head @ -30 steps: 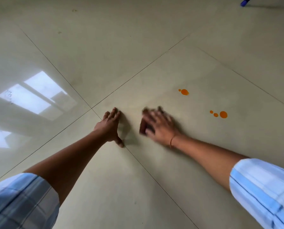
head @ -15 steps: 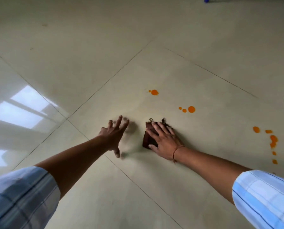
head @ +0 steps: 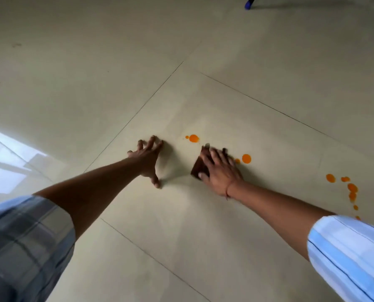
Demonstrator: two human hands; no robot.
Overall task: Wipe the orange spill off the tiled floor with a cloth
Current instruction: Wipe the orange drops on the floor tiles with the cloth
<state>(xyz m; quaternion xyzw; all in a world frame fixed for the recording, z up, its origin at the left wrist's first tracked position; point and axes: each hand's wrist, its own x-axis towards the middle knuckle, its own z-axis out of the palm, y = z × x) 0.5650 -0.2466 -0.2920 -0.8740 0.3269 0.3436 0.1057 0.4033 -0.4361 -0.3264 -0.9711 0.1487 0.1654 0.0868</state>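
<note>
Right hand (head: 222,173) lies flat, fingers spread, pressing a dark brown cloth (head: 200,168) onto the tiled floor (head: 203,225); fingertips look blurred, so exact finger contact is hard to tell. Left hand (head: 148,160) is splayed wide on the tile just left of the cloth, holding nothing. Orange drops (head: 193,138) sit just beyond the cloth, another pair (head: 246,158) right beside its far-right edge, and a trail (head: 351,188) well to the right.

Right hand (head: 222,173) flat on brown cloth (head: 200,170)
</note>
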